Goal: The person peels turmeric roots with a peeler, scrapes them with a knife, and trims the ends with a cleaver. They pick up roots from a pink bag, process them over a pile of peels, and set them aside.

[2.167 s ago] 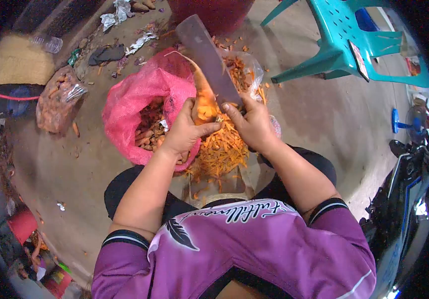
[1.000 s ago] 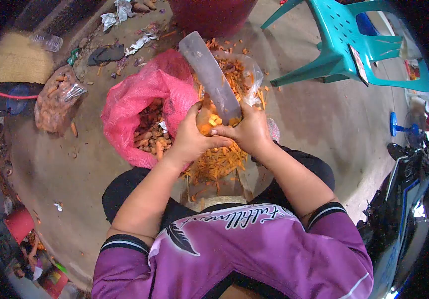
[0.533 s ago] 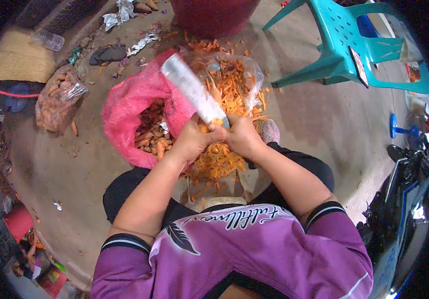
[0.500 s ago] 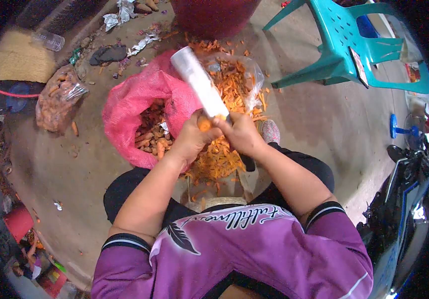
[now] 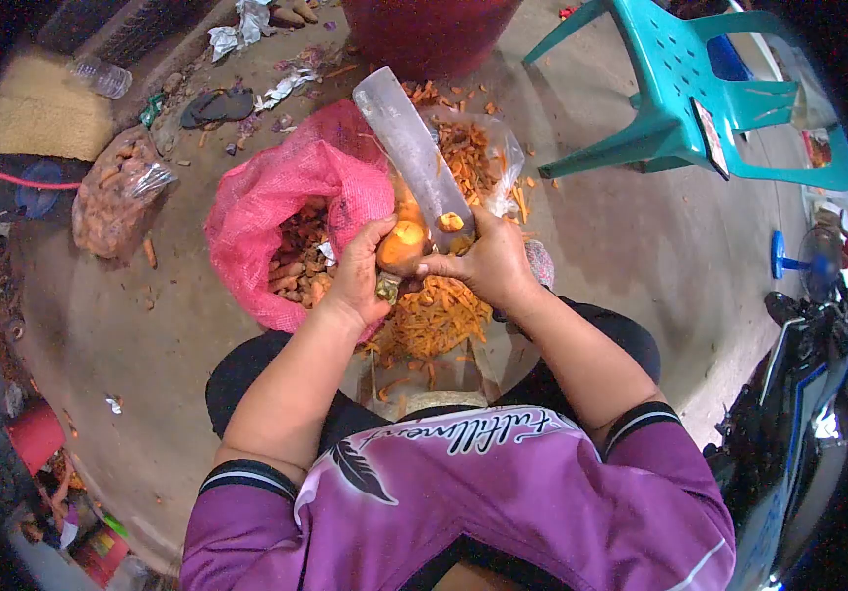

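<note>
My left hand (image 5: 360, 271) is closed around a brown root with a cut orange face (image 5: 405, 243). A broad grey blade (image 5: 406, 138) slants up and to the left from my right hand (image 5: 496, 258), whose fingers are wrapped round its lower end. A small orange slice (image 5: 450, 223) lies on the blade. My right thumb reaches to the root. Below and beyond my hands are heaped orange pieces (image 5: 437, 317), some in a clear plastic bag (image 5: 508, 158). At the left, a pink mesh sack (image 5: 246, 212) stands open with brown roots inside.
A teal plastic chair (image 5: 675, 69) with a phone on it stands at the upper right. A dark red tub (image 5: 429, 34) is at the top. A clear bag of roots (image 5: 120, 197) and a dark sandal (image 5: 217, 107) lie to the left. A motorcycle (image 5: 798, 394) is at the right.
The blade is no longer blurred, and its face now shows with a slice on it. My hands have moved slightly apart, and the root's cut face is more exposed.
</note>
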Demonstrator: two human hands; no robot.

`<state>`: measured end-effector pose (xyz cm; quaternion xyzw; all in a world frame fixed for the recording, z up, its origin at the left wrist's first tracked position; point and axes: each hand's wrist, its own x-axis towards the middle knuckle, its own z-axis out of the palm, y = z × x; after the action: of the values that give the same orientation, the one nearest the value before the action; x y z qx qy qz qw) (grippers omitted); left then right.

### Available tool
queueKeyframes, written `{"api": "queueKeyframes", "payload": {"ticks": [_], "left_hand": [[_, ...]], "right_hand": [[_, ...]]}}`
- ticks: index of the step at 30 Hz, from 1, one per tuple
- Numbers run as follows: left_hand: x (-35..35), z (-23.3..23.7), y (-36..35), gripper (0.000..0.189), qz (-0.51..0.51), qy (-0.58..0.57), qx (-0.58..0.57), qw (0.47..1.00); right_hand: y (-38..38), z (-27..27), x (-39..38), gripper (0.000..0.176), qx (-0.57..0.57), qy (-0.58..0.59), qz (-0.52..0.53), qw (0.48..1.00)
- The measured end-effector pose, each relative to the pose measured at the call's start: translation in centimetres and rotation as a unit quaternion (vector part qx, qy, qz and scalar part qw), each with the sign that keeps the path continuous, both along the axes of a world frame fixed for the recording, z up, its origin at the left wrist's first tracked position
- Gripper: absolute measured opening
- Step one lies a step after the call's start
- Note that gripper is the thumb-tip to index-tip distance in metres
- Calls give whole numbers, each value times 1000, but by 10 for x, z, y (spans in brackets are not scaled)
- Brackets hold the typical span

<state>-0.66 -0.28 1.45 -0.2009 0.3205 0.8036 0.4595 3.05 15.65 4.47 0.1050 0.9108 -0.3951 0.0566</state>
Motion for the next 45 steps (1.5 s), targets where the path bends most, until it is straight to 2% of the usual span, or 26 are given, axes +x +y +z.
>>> {"api": "queueKeyframes", "payload": {"ticks": [2, 5, 8, 11, 14, 17, 18, 19, 20, 21, 22, 23, 24, 25, 27, 30, 31, 33, 34, 35, 37, 39, 40, 43, 45], "left_hand": [[0, 1, 3, 31, 5, -13, -15, 1000], [0, 3, 2, 30, -42, -14, 3, 999], [-1, 4, 3, 29, -42, -35, 20, 998], [-1, -2, 0, 29, -55, -41, 51, 996], [5, -14, 2, 29, -35, 2, -12, 999], [7, -10, 4, 30, 0, -6, -38, 999], [5, -16, 4, 32, -10, 42, -32, 999], [-2, 11, 5, 33, -22, 30, -63, 997], [-5, 11, 1, 33, -14, 20, -55, 998], [-10, 10, -7, 33, -4, 11, -48, 999], [-13, 8, -14, 33, 2, 13, -39, 999], [-17, 5, -21, 33, 8, 14, -31, 999], [-18, 2, -27, 33, 12, 12, -23, 1000], [-17, -1, -34, 31, 14, 22, -35, 999], [-18, -5, -44, 26, 16, 46, -53, 997], [-21, -8, -61, 24, 37, 63, -40, 997], [-19, -9, -66, 23, 42, 61, -43, 996], [-19, -6, -71, 24, 56, 70, -49, 995], [-18, -3, -72, 24, 62, 70, -56, 994], [-17, -1, -76, 24, 69, 71, -64, 993], [-19, 0, -85, 25, 58, 37, -37, 997], [-17, 0, -85, 26, 65, 24, -46, 997], [-18, 4, -81, 29, 89, 19, -58, 994], [-18, 4, -84, 31, 63, 25, -31, 997], [-17, 11, -82, 32, 58, 38, -22, 997]], "right_hand": [[0, -2, 1, 71, 2, 15, 0, 1000], [-1, -2, 1, 71, -11, 7, -1, 1000], [-1, -4, 0, 70, -4, -26, 11, 1000], [-4, -13, 3, 64, -67, -66, 18, 995], [-11, -14, 7, 56, -5, -79, 96, 992], [-6, -22, 7, 50, -78, -34, 140, 986], [-5, -24, 8, 46, -207, -50, 85, 973], [-4, -32, 6, 44, -229, -49, 7, 972], [0, -48, -1, 43, -248, -47, -69, 965], [14, -76, -9, 43, -188, -142, -173, 956], [12, -51, -17, 46, -282, -119, -238, 922], [23, -81, -25, 47, -133, -75, -223, 963], [36, -108, -22, 49, -144, -139, -240, 950], [42, -122, -21, 51, -98, -219, -233, 942], [51, -178, -20, 49, 54, -197, -181, 962], [33, -200, -28, 39, 96, -153, -196, 964], [21, -199, -28, 39, 182, -121, -120, 968], [-3, -186, -36, 38, 349, -49, 40, 935], [-13, -225, -41, 41, 225, -106, -65, 966], [-7, -305, -42, 45, 214, -98, 38, 971], [-32, -248, -61, 44, 61, -283, -105, 951], [-34, -291, -62, 43, 118, -271, -97, 950], [-34, -294, -65, 43, 146, -265, -97, 948], [-22, -290, -78, 44, 82, -345, -103, 929], [-14, -269, -78, 46, 94, -342, -69, 932]]}}
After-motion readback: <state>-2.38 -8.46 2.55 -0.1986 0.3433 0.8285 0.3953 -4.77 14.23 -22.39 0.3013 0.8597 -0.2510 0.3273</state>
